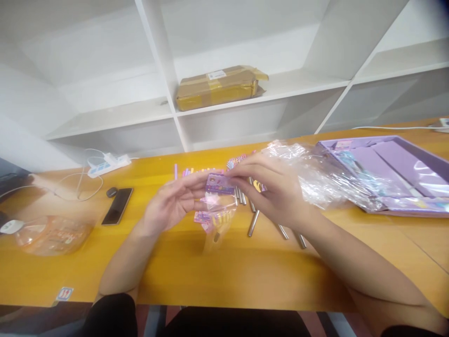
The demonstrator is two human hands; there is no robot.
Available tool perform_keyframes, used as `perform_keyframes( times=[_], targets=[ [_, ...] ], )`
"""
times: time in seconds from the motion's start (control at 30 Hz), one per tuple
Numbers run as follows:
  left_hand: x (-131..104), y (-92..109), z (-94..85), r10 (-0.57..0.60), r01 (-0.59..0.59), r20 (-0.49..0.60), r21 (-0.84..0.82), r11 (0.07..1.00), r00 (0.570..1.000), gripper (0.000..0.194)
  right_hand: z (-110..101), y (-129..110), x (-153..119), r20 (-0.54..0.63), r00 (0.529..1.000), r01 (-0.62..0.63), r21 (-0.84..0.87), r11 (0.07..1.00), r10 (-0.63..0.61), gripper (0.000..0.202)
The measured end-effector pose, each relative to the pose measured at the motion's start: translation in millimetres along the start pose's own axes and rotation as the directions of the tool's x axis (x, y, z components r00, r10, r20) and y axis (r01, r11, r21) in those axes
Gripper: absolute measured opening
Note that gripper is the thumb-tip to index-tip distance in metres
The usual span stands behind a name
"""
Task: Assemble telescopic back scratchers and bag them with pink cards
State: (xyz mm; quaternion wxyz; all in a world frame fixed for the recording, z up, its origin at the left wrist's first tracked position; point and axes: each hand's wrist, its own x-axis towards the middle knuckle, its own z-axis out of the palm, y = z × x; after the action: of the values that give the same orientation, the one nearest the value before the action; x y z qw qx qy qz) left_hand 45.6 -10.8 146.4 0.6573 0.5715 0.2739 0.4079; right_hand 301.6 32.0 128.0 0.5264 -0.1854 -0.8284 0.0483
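A small purple printed packet [220, 183] is up in front of me over the table, with clear plastic hanging under it. My left hand [173, 199] holds its left side, fingers bent behind it and the palm partly turned up. At its upper right edge, the thumb and fingertips of my right hand [268, 182] pinch it. Below lies a clear plastic bag [219, 224] with yellow pieces showing through, beside a pink-purple printed piece [202, 217]. Several metal tubes [254, 223] lie under and beside my right hand. Small colourful pieces [196, 172] lie behind my hands, partly hidden.
Crumpled clear plastic wrap [315, 180] and a purple tray-like box [403, 161] lie to the right. On the left are a phone [118, 206], a black earbud case-like object [112, 192], a power strip [109, 166] and an orange-labelled bottle [52, 235]. A taped carton [219, 87] sits on the shelf.
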Motion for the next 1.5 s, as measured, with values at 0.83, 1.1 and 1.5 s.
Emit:
perform_keyframes(
  times=[0.83, 1.1, 1.5],
  targets=[
    [4, 4, 8.1, 0.13, -0.127, -0.024, 0.103, 0.987, 0.991, 0.059, 8, -6, -4, 0.146, 0.989, -0.055, 0.145, 0.988, 0.034, 0.022],
    [1, -7, 12.8, 0.176, -0.172, -0.006, 0.168, 0.971, 0.984, 0.054, 13, -4, -4, 0.025, 0.988, -0.157, 0.192, 0.969, 0.155, 0.042],
    [34, -43, -10.7, 0.022, 0.061, -0.143, 0.55, 0.833, 0.99, 0.036, 24, 36, -9, -0.06, 0.997, 0.035, -0.14, 0.99, -0.044, 0.025]
  ],
)
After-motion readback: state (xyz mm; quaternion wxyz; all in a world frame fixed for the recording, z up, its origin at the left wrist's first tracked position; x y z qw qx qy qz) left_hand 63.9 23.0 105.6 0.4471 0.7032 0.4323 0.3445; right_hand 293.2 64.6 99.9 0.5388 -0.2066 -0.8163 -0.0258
